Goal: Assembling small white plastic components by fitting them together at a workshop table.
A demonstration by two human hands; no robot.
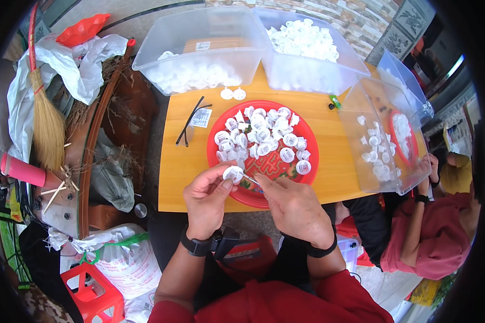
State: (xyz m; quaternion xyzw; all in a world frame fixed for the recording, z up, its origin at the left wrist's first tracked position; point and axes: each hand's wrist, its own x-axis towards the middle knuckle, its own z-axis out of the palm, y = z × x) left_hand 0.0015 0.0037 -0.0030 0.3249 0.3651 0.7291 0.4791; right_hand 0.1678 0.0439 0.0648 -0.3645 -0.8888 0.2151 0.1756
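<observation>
Between its thumb and fingers my left hand (207, 195) pinches a small round white plastic part (233, 174). My right hand (298, 207) grips a thin metal tool (251, 180) whose tip meets the edge of that part; its handle is hidden in the fist, so its exact kind cannot be told. Both hands are over the near edge of a round red tray (216, 123). A heap of similar white plastic parts (261, 129) covers most of the tray, several with dark printed labels. Two flat white discs (233, 93) lie beyond the tray.
Clear bins (210, 48) of white parts stand along the table's (328, 145) far side and right end. Eyeglasses (190, 121) lie left of the tray. A co-worker (434, 226) in red sits at the right. A broom (47, 118) and a red stool (94, 293) are at the left.
</observation>
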